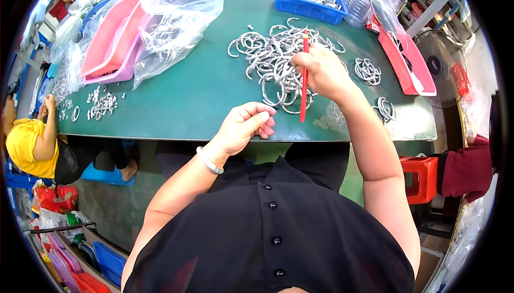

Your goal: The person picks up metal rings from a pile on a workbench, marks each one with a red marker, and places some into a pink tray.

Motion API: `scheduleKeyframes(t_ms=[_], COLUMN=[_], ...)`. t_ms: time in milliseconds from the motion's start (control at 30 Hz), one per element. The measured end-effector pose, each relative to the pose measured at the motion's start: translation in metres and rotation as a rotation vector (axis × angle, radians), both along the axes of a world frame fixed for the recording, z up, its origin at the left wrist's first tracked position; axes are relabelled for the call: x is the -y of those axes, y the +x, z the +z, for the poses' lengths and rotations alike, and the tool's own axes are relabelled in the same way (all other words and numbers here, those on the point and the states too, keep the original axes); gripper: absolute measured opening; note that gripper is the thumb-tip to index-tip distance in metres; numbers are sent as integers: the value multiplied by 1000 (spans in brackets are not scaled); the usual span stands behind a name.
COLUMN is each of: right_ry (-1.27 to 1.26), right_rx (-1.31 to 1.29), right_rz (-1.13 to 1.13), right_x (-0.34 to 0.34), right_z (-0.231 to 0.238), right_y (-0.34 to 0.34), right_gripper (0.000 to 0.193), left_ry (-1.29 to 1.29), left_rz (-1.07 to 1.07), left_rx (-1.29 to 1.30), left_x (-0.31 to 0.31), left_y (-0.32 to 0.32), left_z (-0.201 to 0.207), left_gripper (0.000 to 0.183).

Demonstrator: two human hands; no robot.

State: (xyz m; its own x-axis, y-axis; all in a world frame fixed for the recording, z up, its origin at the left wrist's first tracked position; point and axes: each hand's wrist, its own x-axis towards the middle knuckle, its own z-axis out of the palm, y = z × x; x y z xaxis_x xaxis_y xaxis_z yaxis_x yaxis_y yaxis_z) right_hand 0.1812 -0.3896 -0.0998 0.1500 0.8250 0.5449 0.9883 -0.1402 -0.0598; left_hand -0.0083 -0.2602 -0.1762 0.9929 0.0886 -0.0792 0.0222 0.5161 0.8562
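Observation:
My right hand is closed round a red pencil, its dark tip pointing away from me. It is over a loose pile of silver open bangles on the green table. Close to the table's near edge, my left hand is curled, thumb pressed against the fingers; anything inside is hidden. It lies just nearer to me than the bangles at the pile's front. Two smaller groups of silver bangles, one round cluster and one by the edge, sit right of my right hand.
A blue basket of silver pieces stands behind the pile. At left are stacked pink trays, a clear plastic bag and small silver parts. A pink basket and a fan are at right. People sit at both sides.

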Motion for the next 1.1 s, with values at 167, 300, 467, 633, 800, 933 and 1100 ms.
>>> scheduleKeyframes(t_ms=[167,300,467,633,800,933,1100], right_ry=[-68,-187,15,241,498,638,570], right_rx=[-104,-185,-599,-1336,-1621,-1788,-1830], right_rz=[-14,2,-86,163,355,385,389], right_x=[-2,-5,0,7,3,-1,-1], right_z=[1,0,33,27,-14,-25,-36], right_y=[1,4,-1,-29,-75,-99,-113], right_gripper=[8,5,13,11,6,5,7], left_ry=[5,5,8,60,-6,40,2], left_rz=[-16,-17,-2,96,254,341,361], left_rx=[10,15,27,-12,19,81,18], left_x=[-1,1,1,5,15,11,12], left_y=[0,1,0,-3,-4,-6,-10], left_z=[-1,-1,-3,3,34,40,42], left_gripper=[18,19,19,21,28,27,15])
